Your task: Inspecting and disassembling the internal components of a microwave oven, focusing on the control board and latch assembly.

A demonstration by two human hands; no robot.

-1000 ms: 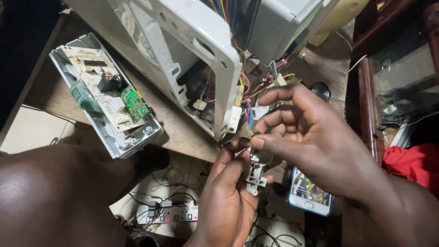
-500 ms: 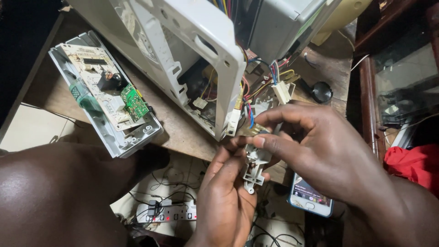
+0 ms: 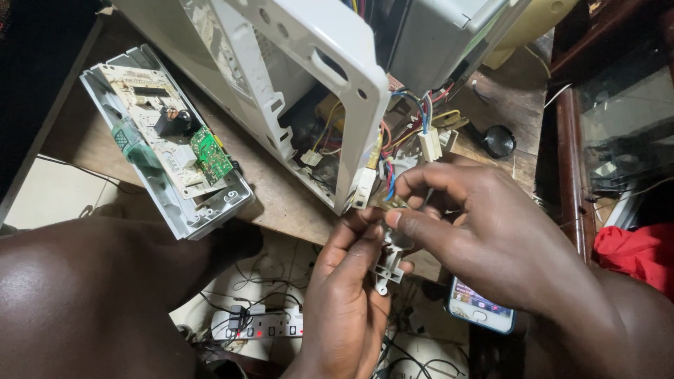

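My left hand (image 3: 347, 295) and my right hand (image 3: 484, 231) meet just off the front edge of a wooden table, both gripping a small white plastic switch bracket (image 3: 387, 263). The left fingers pinch its left side and the right thumb and forefinger press on its top. Coloured wires (image 3: 393, 168) run from it up into an opened white appliance casing (image 3: 309, 77) that stands tilted on the table behind the hands. White plug connectors (image 3: 430, 144) hang on those wires.
A detached control panel (image 3: 165, 147) with circuit boards lies at the table's left. My bare knee (image 3: 91, 295) fills the lower left. On the floor below lie a power strip (image 3: 263, 326), tangled cables and a phone (image 3: 481, 309). A dark cabinet (image 3: 611, 119) stands right.
Both hands have shifted slightly with the bracket, and my right fingers have closed more tightly over its top. The casing and panel have not moved.
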